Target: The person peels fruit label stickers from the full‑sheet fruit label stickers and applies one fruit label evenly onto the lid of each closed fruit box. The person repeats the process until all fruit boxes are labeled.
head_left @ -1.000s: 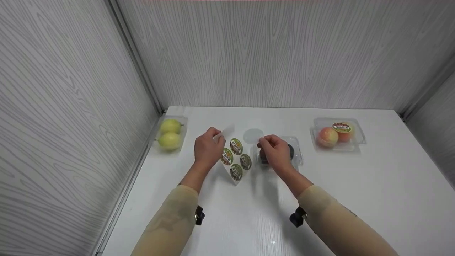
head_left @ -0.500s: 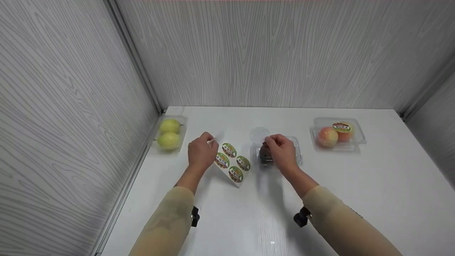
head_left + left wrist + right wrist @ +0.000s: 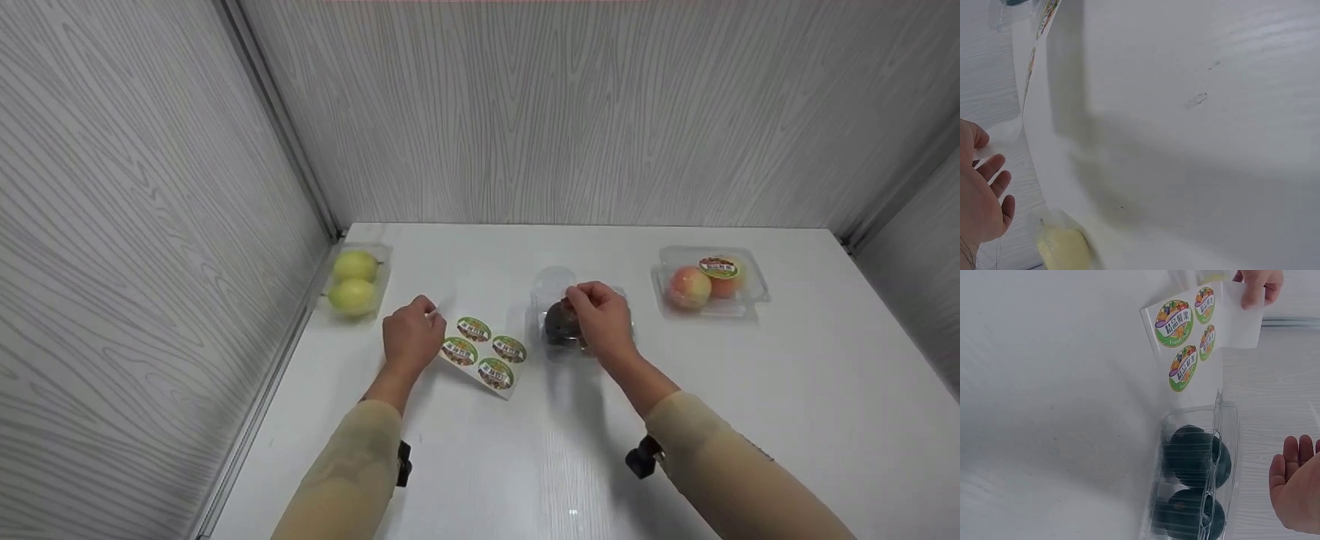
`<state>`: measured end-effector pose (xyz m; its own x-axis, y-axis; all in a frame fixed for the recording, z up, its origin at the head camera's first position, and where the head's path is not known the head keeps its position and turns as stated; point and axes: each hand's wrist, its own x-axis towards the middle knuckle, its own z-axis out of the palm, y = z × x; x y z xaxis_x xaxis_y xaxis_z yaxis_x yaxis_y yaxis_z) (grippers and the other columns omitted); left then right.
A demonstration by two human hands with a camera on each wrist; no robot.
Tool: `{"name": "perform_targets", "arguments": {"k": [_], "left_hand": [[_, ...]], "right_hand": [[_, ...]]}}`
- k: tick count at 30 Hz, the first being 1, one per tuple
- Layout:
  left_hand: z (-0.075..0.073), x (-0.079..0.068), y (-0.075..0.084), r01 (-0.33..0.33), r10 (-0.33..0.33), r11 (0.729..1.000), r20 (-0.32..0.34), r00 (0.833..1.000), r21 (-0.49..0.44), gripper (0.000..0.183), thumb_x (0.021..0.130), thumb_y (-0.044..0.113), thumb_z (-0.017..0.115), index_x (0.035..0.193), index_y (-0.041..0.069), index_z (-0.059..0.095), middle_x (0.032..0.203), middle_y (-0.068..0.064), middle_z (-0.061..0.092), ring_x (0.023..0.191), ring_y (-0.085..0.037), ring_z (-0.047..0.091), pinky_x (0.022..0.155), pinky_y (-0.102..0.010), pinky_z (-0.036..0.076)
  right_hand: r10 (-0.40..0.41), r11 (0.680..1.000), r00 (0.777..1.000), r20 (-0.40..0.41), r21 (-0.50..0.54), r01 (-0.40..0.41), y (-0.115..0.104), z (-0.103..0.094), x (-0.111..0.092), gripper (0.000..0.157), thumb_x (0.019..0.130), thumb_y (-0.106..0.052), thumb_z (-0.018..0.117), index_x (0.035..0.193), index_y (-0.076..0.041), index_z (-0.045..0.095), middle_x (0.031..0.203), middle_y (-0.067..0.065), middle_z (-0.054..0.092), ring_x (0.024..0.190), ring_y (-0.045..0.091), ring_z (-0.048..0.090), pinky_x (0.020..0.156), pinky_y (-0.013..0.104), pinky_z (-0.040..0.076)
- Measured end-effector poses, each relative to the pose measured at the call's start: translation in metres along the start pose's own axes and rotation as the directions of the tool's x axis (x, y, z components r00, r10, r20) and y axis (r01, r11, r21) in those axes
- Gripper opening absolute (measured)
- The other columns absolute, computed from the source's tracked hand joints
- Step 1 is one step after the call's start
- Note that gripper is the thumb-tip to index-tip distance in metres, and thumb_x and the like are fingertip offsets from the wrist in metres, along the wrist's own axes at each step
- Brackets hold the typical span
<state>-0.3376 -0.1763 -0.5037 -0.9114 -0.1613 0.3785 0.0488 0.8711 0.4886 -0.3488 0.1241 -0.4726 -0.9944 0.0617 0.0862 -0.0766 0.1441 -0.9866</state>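
My left hand (image 3: pixel 414 334) pinches a white sticker sheet (image 3: pixel 1224 354) by its bent-back end. Several oval green-edged fruit labels face up on it, and the sheet slants down toward the table. Between the thumb and fingertips of my right hand (image 3: pixel 606 322) is a pale oval sticker (image 3: pixel 553 278), seen faintly from its back. That hand is over a clear plastic clamshell box (image 3: pixel 1190 417), partly covering it in the head view. Dark round fruits (image 3: pixel 1196 458) lie inside the box, its lid down over them in the right wrist view.
At the left edge stands a clear box with two yellow-green pears (image 3: pixel 352 295). To the right, another clear clamshell (image 3: pixel 750 300) holds peach-coloured fruits (image 3: pixel 690 287) and bears an oval label (image 3: pixel 718 268). Grey wood-grain panels (image 3: pixel 570 112) enclose the white table (image 3: pixel 510 465).
My left hand has shifted left and toward me, drawing the sheet along and tilting it flatter. My right hand, with the pale sticker, has moved slightly right over the dark fruit box.
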Motion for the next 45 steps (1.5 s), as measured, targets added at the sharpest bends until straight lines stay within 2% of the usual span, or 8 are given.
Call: {"name": "perform_targets", "arguments": {"k": [19,25,29,34,36,38,42,45], "left_hand": [[0.010,-0.005,-0.014,0.039,-0.058,0.971,0.077,0.995,0.234,0.018,0.096,0.015,0.071,0.105,-0.001,0.071,0.101,-0.020,0.076,0.098,-0.038,0.071,0.087,-0.056,0.050],[0.008,-0.004,-0.011,0.073,-0.097,0.963,0.081,0.992,0.260,0.025,0.097,0.017,0.072,0.114,-0.001,0.069,0.110,-0.019,0.074,0.110,-0.037,0.066,0.092,-0.055,0.048],[0.007,-0.003,-0.002,0.023,-0.032,0.976,0.035,0.999,0.218,0.026,0.096,0.015,0.073,0.117,0.000,0.070,0.114,-0.019,0.074,0.115,-0.037,0.065,0.093,-0.055,0.047],[0.008,-0.002,0.021,-0.149,0.162,0.960,-0.036,0.986,0.238,0.025,0.097,0.017,0.074,0.117,0.002,0.070,0.125,-0.017,0.071,0.125,-0.035,0.062,0.099,-0.054,0.048],[0.008,-0.002,0.034,-0.253,0.280,0.925,-0.057,0.958,0.283,0.025,0.098,0.018,0.074,0.117,0.004,0.070,0.130,-0.017,0.070,0.130,-0.034,0.060,0.102,-0.054,0.048],[0.008,-0.001,0.048,-0.369,0.414,0.868,-0.074,0.907,0.333,0.024,0.097,0.019,0.075,0.116,0.004,0.071,0.134,-0.016,0.069,0.133,-0.034,0.059,0.104,-0.053,0.048],[0.007,-0.001,0.075,-0.576,0.668,0.690,-0.079,0.740,0.438,0.021,0.097,0.019,0.076,0.113,0.007,0.073,0.137,-0.015,0.069,0.136,-0.031,0.059,0.106,-0.051,0.048],[0.007,-0.001,0.091,-0.660,0.785,0.557,-0.062,0.616,0.504,0.019,0.099,0.019,0.074,0.115,0.010,0.074,0.139,-0.013,0.069,0.137,-0.029,0.059,0.108,-0.050,0.046]], "right_hand": [[0.029,0.999,0.999,-0.015,0.017,-0.029,0.000,-0.014,0.004,0.024,0.105,-0.023,0.065,0.107,0.000,0.072,0.107,0.023,0.074,0.104,0.035,0.069,0.081,0.025,0.052],[-0.046,0.983,0.998,-0.038,-0.178,0.039,-0.006,-0.023,0.003,0.023,0.105,-0.026,0.064,0.104,-0.005,0.074,0.095,0.013,0.073,0.088,0.028,0.065,0.071,0.027,0.050],[-0.168,0.933,0.985,-0.042,-0.329,0.146,-0.008,-0.029,0.004,0.020,0.104,-0.024,0.065,0.101,-0.006,0.075,0.089,0.009,0.072,0.085,0.023,0.065,0.076,0.034,0.052],[-0.200,0.913,0.979,-0.039,-0.370,0.172,-0.011,-0.035,0.005,0.020,0.103,-0.023,0.065,0.101,-0.005,0.075,0.093,0.009,0.074,0.091,0.024,0.066,0.084,0.039,0.052],[-0.172,0.920,0.984,-0.036,-0.363,0.148,-0.012,-0.038,0.005,0.022,0.104,-0.024,0.064,0.103,-0.005,0.075,0.093,0.010,0.072,0.087,0.025,0.064,0.079,0.037,0.052],[-0.138,0.929,0.990,-0.034,-0.350,0.117,-0.014,-0.040,0.005,0.024,0.105,-0.026,0.063,0.106,-0.005,0.075,0.092,0.010,0.071,0.084,0.024,0.061,0.074,0.034,0.050],[-0.097,0.949,0.995,-0.033,-0.304,0.082,-0.017,-0.043,0.006,0.026,0.105,-0.026,0.063,0.108,-0.003,0.075,0.093,0.010,0.069,0.084,0.022,0.058,0.071,0.028,0.048],[-0.081,0.969,0.996,-0.022,-0.237,0.074,-0.019,-0.042,0.006,0.024,0.104,-0.024,0.064,0.105,-0.003,0.074,0.093,0.011,0.070,0.082,0.020,0.057,0.069,0.026,0.047]]}}
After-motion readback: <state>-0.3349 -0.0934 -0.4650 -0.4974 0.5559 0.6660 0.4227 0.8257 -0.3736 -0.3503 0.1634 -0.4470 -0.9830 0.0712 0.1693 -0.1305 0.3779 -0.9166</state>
